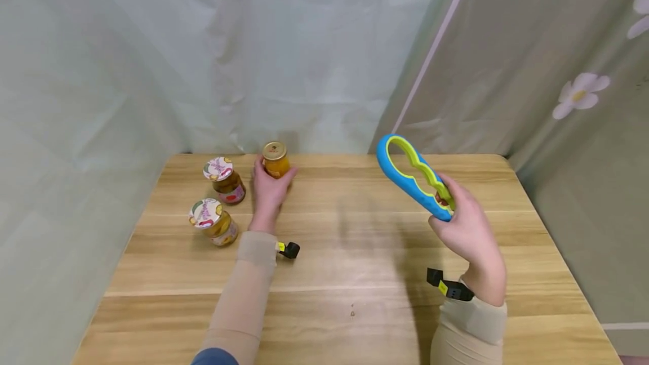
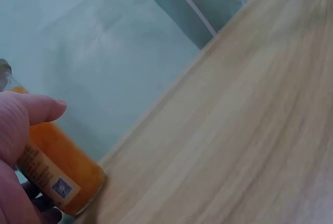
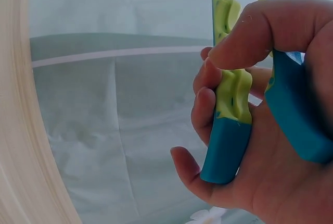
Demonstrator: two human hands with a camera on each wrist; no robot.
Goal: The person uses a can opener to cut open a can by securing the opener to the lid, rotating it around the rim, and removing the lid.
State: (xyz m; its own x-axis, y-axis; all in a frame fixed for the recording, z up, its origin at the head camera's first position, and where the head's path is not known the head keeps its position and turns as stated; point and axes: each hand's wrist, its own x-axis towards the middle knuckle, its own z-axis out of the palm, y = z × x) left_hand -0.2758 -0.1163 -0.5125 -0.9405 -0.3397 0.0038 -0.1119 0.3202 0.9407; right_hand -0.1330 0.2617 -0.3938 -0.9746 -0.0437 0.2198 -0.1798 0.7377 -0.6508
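Observation:
At the far edge of the table, my left hand (image 1: 271, 189) grips a small glass jar (image 1: 276, 167) of orange contents with a gold lid. The left wrist view shows the thumb (image 2: 46, 108) across the labelled side of this jar (image 2: 78, 169), whose base is at the tabletop. On the right, my right hand (image 1: 469, 224) holds a blue and lime-green jar opener (image 1: 405, 182) above the table, its wavy inner edges showing. Up close, the fingers wrap one arm of the opener (image 3: 229, 146), and the thumb lies across the gap between its two arms.
Two more jars with patterned lids stand left of my left forearm: a dark red one (image 1: 230, 187) behind and a yellow one (image 1: 222, 228) in front. The wooden table (image 1: 324, 320) ends at a pale hanging curtain (image 1: 324, 61). Small drops (image 1: 352, 313) lie near the front.

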